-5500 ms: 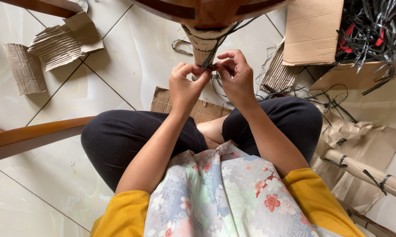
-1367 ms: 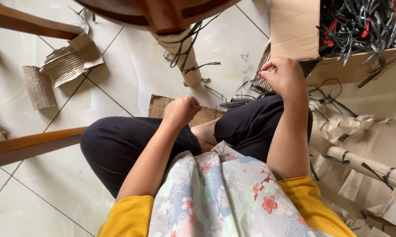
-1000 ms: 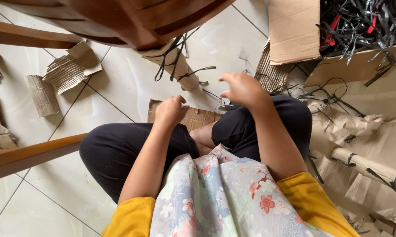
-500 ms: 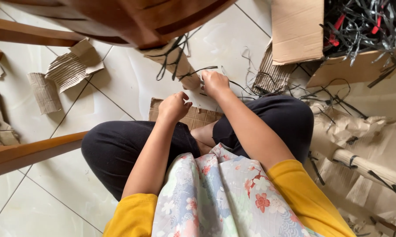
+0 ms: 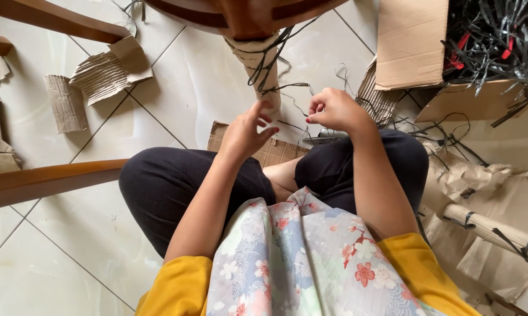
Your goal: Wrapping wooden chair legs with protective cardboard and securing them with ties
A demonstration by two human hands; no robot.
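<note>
while the person sits cross-legged on the tiled floor, the item in hand is a thin black strap running off the cardboard-wrapped chair leg just ahead of both hands.

handling, as a judgement: the strap looks light, narrow and springy, stiff enough to hold a curl yet easy to bend; its smooth face would likely slip, so the free end is the place to pinch, close to the wrap. the cardboard sleeve looks soft and crushable, not fragile.

grip, left hand: open, fingers spread and reaching toward the wrapped leg, holding nothing that can be seen. grip, right hand: fingers curled in, thumb and forefinger closed as if pinching the strap end; the strap itself is too thin there to confirm.

count:
- hands at work: two.
- wrapped chair legs in front: one; one more wrapped length with black bands lies at right.
- cardboard box of loose black straps: one; straps too tangled to count.
- torn corrugated scraps at left: several, at least three.
- flat cardboard piece under the knees: one.
- bare wooden rail at left: one.
</note>
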